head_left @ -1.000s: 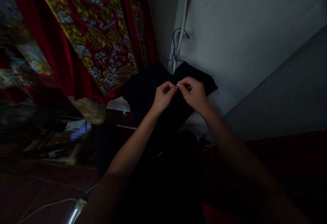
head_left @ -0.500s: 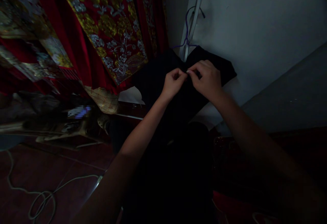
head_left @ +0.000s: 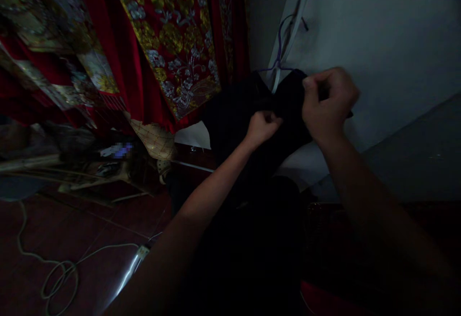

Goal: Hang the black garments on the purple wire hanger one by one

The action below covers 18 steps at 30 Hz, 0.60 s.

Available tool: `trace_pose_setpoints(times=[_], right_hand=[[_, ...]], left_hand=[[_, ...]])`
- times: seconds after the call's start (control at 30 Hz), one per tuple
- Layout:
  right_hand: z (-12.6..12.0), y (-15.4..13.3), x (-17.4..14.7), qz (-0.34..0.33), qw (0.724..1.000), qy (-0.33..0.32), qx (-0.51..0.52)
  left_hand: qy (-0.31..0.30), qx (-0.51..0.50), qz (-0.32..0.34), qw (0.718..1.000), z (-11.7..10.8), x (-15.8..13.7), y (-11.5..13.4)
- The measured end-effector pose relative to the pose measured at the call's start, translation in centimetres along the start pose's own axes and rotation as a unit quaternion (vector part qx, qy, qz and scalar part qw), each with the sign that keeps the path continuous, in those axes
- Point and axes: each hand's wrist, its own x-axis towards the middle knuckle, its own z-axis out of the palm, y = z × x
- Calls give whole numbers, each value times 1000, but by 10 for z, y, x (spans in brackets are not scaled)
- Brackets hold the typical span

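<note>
A black short-sleeved top (head_left: 230, 107) with a V-shaped neckline hangs on a purple hanger (head_left: 278, 52) against the wall. My left hand (head_left: 263, 127) pinches the front of the top a little below the neckline. Higher and to the right, my right hand (head_left: 328, 104) is held up in a closed pinch, in front of the sleeve side of the top. Whatever sits between its fingertips is too small and dark to make out. Deep shadow hides the lower part of the top.
A red curtain-like cloth (head_left: 180, 32) with gold and silver embroidery hangs at the left. A looped cable (head_left: 59, 277) and a lit tube lamp (head_left: 126, 273) lie on the tiled floor. A pale wall (head_left: 389, 42) stands behind and to the right.
My right hand has moved away from my left hand, up and to the right, still pinched. My left hand stays on the top's front. The view has shifted slightly.
</note>
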Motion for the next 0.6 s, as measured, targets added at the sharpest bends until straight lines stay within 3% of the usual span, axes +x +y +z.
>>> trace_pose_setpoints(times=[0.1, 0.23, 0.3, 0.33, 0.4, 0.47, 0.53, 0.6], right_hand=[[-21, -10, 24, 10, 996, 73, 53], [-48, -6, 41, 84, 980, 107, 147], [-56, 2, 39, 163, 952, 126, 224], [-59, 6, 36, 212, 931, 133, 266], [-65, 13, 27, 296, 880, 144, 342], [-72, 20, 15, 345, 837, 157, 394], [-79, 29, 3, 393, 795, 165, 431], [-86, 44, -11, 440, 755, 159, 460]], left_hand=[[-69, 52, -75, 993, 9, -32, -29], [-100, 25, -56, 993, 20, -69, -45], [-35, -1, -2, 999, 15, -72, -33], [38, -12, 42, 998, 9, -68, -23], [211, -2, 131, 969, -11, -53, 1], [318, 79, 181, 927, -40, -30, 23], [353, 161, 187, 903, -71, -3, 35], [304, 195, 193, 912, -97, 26, 33]])
